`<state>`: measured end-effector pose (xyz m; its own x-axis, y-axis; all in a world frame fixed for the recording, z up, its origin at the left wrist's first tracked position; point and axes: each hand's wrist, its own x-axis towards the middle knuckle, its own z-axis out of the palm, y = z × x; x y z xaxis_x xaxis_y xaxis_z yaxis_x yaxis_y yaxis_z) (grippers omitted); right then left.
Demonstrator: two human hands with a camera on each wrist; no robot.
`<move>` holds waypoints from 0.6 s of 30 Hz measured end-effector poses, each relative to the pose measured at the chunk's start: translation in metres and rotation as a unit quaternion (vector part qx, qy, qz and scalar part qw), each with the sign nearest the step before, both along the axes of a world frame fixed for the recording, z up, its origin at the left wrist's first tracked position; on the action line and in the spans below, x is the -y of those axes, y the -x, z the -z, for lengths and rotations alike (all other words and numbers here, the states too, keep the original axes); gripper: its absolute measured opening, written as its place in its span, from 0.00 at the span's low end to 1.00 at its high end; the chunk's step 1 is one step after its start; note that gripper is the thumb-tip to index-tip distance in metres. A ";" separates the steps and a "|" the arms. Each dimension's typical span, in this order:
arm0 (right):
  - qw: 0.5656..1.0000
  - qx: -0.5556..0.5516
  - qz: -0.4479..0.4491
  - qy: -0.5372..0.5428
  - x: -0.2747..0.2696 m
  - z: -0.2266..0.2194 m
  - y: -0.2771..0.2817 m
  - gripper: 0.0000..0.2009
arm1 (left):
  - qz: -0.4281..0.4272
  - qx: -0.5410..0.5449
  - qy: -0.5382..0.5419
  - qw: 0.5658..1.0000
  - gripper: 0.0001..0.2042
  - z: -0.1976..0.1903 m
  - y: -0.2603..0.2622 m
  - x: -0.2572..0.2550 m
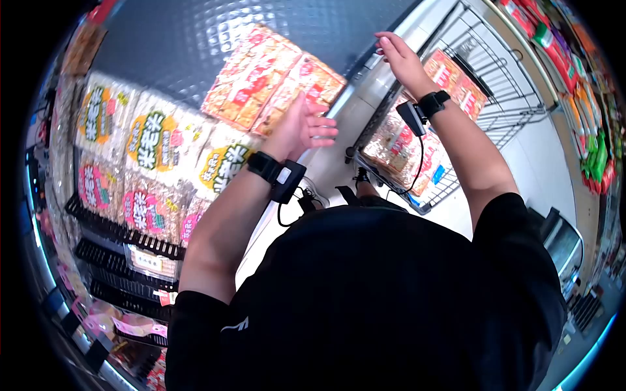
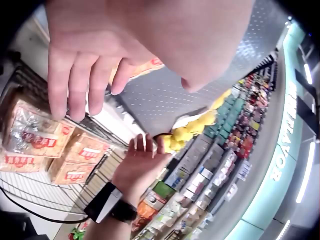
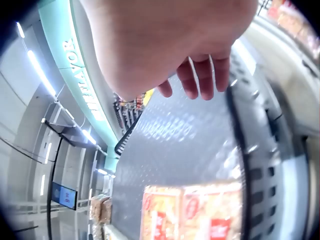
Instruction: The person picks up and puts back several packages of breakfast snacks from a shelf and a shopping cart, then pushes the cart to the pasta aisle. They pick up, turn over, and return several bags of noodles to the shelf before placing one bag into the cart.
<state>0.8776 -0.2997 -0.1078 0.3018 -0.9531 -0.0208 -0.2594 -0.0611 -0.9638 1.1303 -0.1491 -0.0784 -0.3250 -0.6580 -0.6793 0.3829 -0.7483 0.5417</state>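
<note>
My left hand [image 1: 303, 130] is beside the near corner of red-and-orange snack packs [image 1: 254, 78] on a dark textured shelf [image 1: 163, 45]; its fingers are spread and hold nothing. Whether it touches the packs I cannot tell. My right hand [image 1: 401, 58], empty with loosely bent fingers, is over the shelf's edge near the cart [image 1: 515, 98]. Similar packs [image 2: 42, 132] lie in the cart in the left wrist view, below my left fingers [image 2: 80, 85]. In the right wrist view, my right fingers [image 3: 202, 80] hang over the textured surface, with snack packs [image 3: 192, 212] lower down.
White-and-yellow bags [image 1: 153, 140] stand left of the packs, with pink-labelled bags [image 1: 147, 208] below them. Black racks [image 1: 117, 260] are lower left. Shelves of coloured goods [image 1: 590, 130] line the right side. Yellow items [image 2: 195, 127] lie beyond the grey surface in the left wrist view.
</note>
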 end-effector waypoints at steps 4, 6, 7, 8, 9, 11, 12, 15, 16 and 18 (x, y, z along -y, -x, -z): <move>0.991 -0.113 0.064 -0.035 -0.027 0.053 0.094 0.24 | 0.108 -0.017 -0.188 0.976 0.50 0.072 0.077 -0.005; 0.979 -0.180 0.069 -0.065 -0.046 0.071 0.124 0.26 | 0.152 -0.006 -0.261 0.953 0.56 0.113 0.105 -0.014; 0.975 -0.193 0.071 -0.090 -0.055 0.083 0.136 0.26 | 0.155 0.011 -0.288 0.945 0.56 0.130 0.118 -0.020; 0.966 -0.225 0.070 -0.105 -0.062 0.094 0.147 0.28 | 0.164 0.004 -0.307 0.938 0.57 0.147 0.127 -0.025; 0.960 -0.241 0.048 -0.136 -0.064 0.114 0.159 0.29 | 0.171 -0.003 -0.325 0.930 0.57 0.162 0.134 -0.030; 0.953 -0.261 0.032 -0.148 -0.074 0.140 0.169 0.29 | 0.149 -0.025 -0.305 0.940 0.56 0.192 0.146 -0.043; 0.948 -0.289 0.031 -0.129 -0.076 0.144 0.168 0.29 | 0.120 -0.047 -0.276 0.952 0.56 0.193 0.152 -0.045; 0.953 -0.291 -0.011 -0.079 -0.081 0.161 0.164 0.28 | 0.055 0.023 -0.283 0.957 0.53 0.195 0.172 -0.051; 0.945 -0.315 -0.015 -0.089 -0.079 0.170 0.162 0.29 | 0.029 0.045 -0.319 0.946 0.50 0.200 0.176 -0.053; 0.939 -0.332 -0.003 -0.088 -0.081 0.174 0.158 0.29 | 0.019 0.035 -0.290 0.956 0.49 0.197 0.179 -0.061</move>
<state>0.7194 -0.2190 -0.2821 0.1708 -0.9156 -0.3640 -0.8073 0.0817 -0.5844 0.9516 -0.0881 -0.2755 -0.2811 -0.1522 -0.9475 0.3265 -0.9436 0.0547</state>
